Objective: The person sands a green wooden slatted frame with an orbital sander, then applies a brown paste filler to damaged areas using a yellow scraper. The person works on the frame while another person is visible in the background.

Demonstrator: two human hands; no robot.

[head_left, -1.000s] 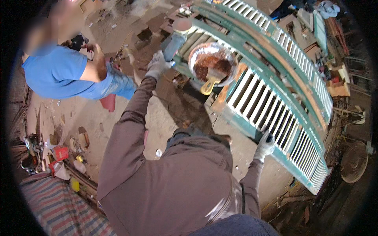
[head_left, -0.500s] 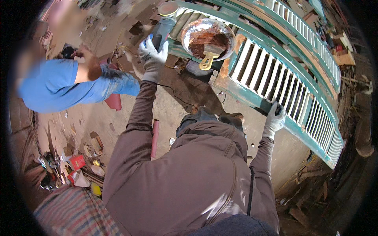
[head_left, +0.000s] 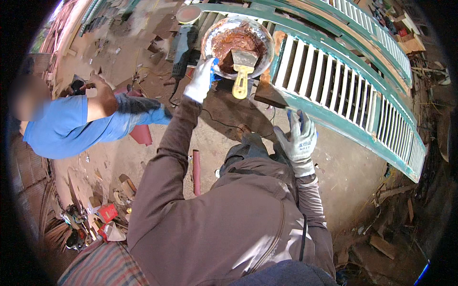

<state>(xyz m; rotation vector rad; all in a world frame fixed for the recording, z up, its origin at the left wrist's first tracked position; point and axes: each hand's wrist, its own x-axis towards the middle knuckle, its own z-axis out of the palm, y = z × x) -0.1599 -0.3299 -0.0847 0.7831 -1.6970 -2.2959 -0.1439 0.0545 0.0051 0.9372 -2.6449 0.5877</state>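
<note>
My left hand (head_left: 200,82), in a white and blue glove, is closed at the left rim of a round metal bowl (head_left: 206,42). Reddish-brown paste (head_left: 234,38) coats the bowl's inside. Across its near rim lies a putty knife (head_left: 242,78), its yellow handle toward me. My right hand (head_left: 299,139), gloved alike, holds nothing; its fingers are apart, just off the near edge of a green-framed louvered shutter (head_left: 329,112) with white slats. Left of the bowl rests a grey angle grinder (head_left: 183,50), with a round disc (head_left: 188,14) at its far end.
At the left a person in blue (head_left: 71,112) is close by. More shutters (head_left: 362,28) lie beyond the nearest one. A red tube (head_left: 196,172) and a dark cable (head_left: 219,119) are on the floor. Scattered clutter (head_left: 95,221) sits at the lower left.
My left hand has let go of the angle grinder and moved to the bowl's rim. My right hand has come off the shutter's edge, leftward. The view has shifted somewhat.
</note>
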